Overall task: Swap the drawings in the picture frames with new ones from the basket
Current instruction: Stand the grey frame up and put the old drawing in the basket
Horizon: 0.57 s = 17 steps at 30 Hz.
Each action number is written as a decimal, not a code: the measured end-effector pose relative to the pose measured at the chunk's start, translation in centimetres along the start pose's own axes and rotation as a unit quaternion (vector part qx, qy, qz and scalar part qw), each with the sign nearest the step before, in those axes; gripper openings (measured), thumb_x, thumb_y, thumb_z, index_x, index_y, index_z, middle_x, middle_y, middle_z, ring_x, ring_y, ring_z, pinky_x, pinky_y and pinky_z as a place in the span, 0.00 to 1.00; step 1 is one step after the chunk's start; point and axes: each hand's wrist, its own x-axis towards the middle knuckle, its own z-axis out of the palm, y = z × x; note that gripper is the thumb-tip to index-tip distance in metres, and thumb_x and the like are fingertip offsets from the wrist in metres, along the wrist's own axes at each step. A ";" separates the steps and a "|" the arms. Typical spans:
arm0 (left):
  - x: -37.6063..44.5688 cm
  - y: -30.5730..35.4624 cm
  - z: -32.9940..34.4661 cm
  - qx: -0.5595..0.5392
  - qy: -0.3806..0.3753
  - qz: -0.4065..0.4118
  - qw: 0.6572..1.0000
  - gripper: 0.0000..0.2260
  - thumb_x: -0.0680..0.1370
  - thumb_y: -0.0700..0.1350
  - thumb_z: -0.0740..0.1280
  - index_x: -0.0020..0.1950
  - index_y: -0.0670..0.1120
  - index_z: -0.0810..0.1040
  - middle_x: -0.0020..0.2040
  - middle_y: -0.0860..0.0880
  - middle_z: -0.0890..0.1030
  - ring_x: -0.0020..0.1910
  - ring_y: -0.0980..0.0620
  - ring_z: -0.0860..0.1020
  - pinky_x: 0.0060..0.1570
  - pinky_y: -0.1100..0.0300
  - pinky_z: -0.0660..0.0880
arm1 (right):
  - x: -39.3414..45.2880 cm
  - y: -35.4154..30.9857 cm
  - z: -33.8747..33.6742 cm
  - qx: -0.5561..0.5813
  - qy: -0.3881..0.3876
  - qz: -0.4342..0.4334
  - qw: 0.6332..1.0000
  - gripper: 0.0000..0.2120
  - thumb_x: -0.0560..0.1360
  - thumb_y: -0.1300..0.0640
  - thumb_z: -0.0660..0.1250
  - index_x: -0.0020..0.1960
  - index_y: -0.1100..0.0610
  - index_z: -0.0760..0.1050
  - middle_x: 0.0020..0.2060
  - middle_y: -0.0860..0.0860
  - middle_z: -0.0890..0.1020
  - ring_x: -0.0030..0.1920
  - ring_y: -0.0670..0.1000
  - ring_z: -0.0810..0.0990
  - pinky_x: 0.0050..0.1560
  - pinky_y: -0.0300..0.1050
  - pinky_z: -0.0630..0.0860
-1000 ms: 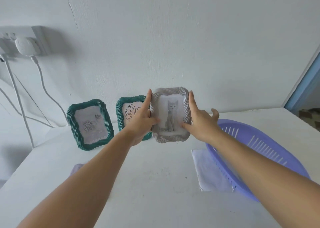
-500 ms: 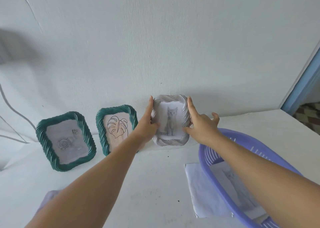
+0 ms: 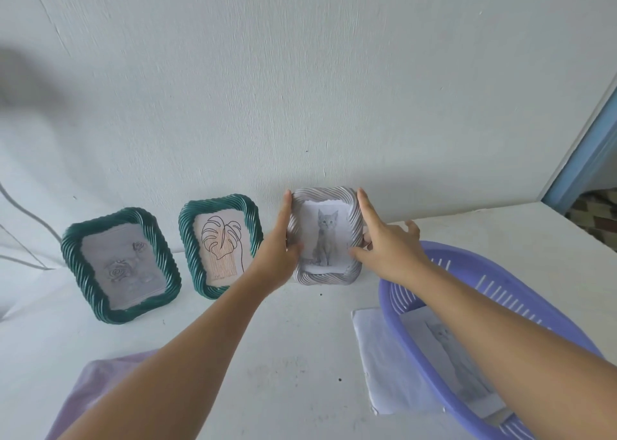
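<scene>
A grey-white rope-pattern frame (image 3: 325,277) with a cat drawing stands upright on the white table by the wall. My left hand (image 3: 278,252) holds its left edge, thumb on the front. My right hand (image 3: 384,246) holds its right edge, index finger along the side, thumb on the front. To the left stand two green frames: one (image 3: 218,244) with a leaf drawing, one (image 3: 118,266) with a rose drawing. A purple basket (image 3: 434,356) at the right holds a paper sheet with a faint drawing (image 3: 464,373).
A white paper sheet (image 3: 384,363) lies on the table, partly under the basket. A lilac cloth (image 3: 90,393) lies at the near left. Cables (image 3: 20,239) hang on the wall at far left. The table's right edge meets a blue door frame (image 3: 584,152).
The cat frame has moved down and back, from held in the air to standing on the table by the wall. Both hands stay on its sides. The view has shifted right and down.
</scene>
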 end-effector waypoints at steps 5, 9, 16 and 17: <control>-0.6 -0.1 -0.2 0.011 -0.004 0.000 1.000 0.45 0.81 0.33 0.62 0.80 0.67 0.38 0.40 0.46 0.70 0.38 0.50 0.72 0.38 0.57 0.74 | -0.2 0.0 -0.5 0.019 -0.012 -0.002 1.000 0.50 0.77 0.42 0.67 0.76 0.34 0.26 0.42 0.42 0.84 0.49 0.48 0.83 0.74 0.64 0.48; -0.6 0.2 -0.5 0.025 -0.014 -0.003 1.000 0.46 0.81 0.33 0.62 0.79 0.69 0.38 0.41 0.46 0.71 0.40 0.45 0.74 0.44 0.51 0.77 | -0.9 -0.3 -0.5 0.016 -0.016 0.004 1.000 0.50 0.78 0.43 0.67 0.77 0.36 0.26 0.43 0.41 0.85 0.50 0.48 0.83 0.75 0.64 0.47; -0.8 1.1 -0.5 0.059 -0.021 -0.023 0.998 0.45 0.81 0.35 0.62 0.79 0.69 0.35 0.44 0.43 0.74 0.47 0.37 0.79 0.47 0.45 0.79 | -1.4 -0.9 -0.7 0.017 -0.024 0.022 0.999 0.49 0.78 0.44 0.66 0.77 0.36 0.27 0.43 0.43 0.85 0.51 0.50 0.83 0.75 0.63 0.47; -0.9 1.3 -0.4 0.073 -0.016 -0.025 0.997 0.45 0.82 0.36 0.62 0.79 0.68 0.35 0.46 0.43 0.75 0.46 0.39 0.80 0.46 0.48 0.79 | -1.4 -0.9 -0.7 0.017 -0.025 0.024 0.999 0.50 0.78 0.44 0.66 0.77 0.36 0.26 0.43 0.44 0.85 0.51 0.50 0.83 0.75 0.63 0.47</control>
